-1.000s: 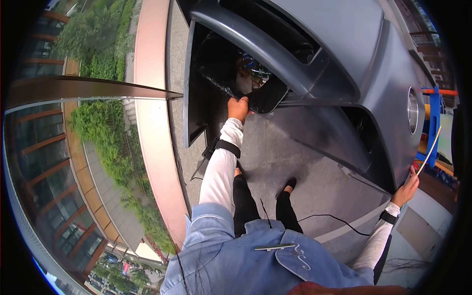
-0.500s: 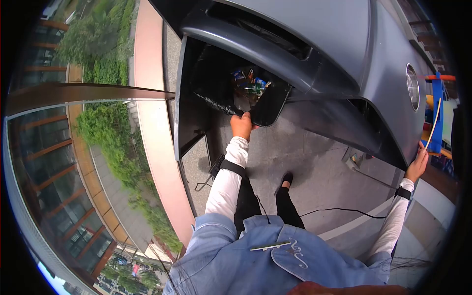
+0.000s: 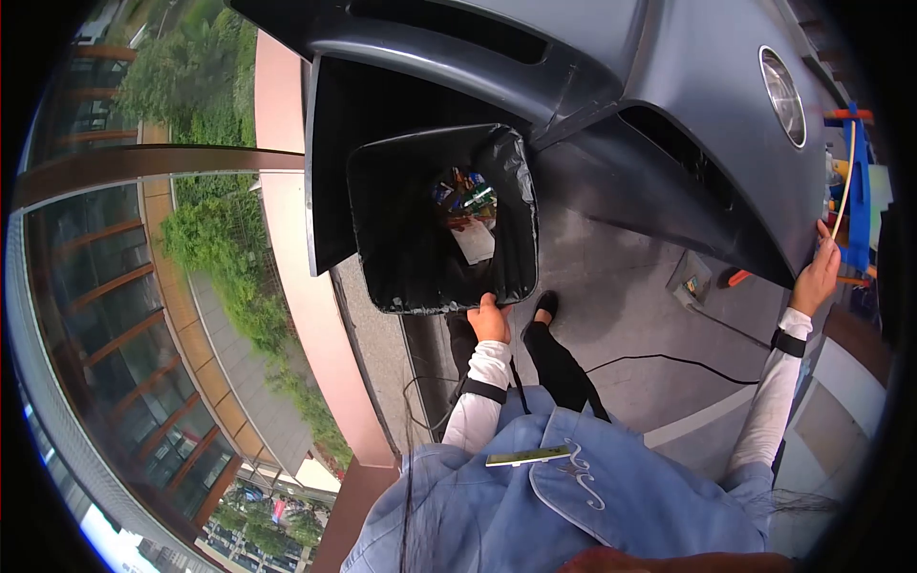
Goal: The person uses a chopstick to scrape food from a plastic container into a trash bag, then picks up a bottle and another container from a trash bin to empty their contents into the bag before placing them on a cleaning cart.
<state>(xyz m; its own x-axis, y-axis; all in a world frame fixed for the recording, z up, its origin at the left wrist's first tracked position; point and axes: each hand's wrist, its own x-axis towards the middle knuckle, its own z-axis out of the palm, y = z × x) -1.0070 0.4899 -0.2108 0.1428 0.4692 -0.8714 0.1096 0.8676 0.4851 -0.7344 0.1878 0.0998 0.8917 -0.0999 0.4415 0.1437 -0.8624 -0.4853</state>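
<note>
My left hand is closed on the near rim of a square trash bin lined with a black plastic bag. Crumpled colorful wrappers and a pale flat piece lie inside it. The bin stands largely out of a dark grey cabinet, whose open door is on the left. At the right, my right hand is closed around a thin pale stick, beside the cabinet's curved edge. Its fingertips are partly hidden.
A long-handled dustpan with bits in it rests on the grey floor. A black cable crosses the floor. Blue and orange items stand at far right. A pink ledge and a glass panel with a brown frame run along the left.
The bin has come farther out of the cabinet toward my body, drawn by my left hand, and more of its inside shows. My right hand keeps its hold on the stick.
</note>
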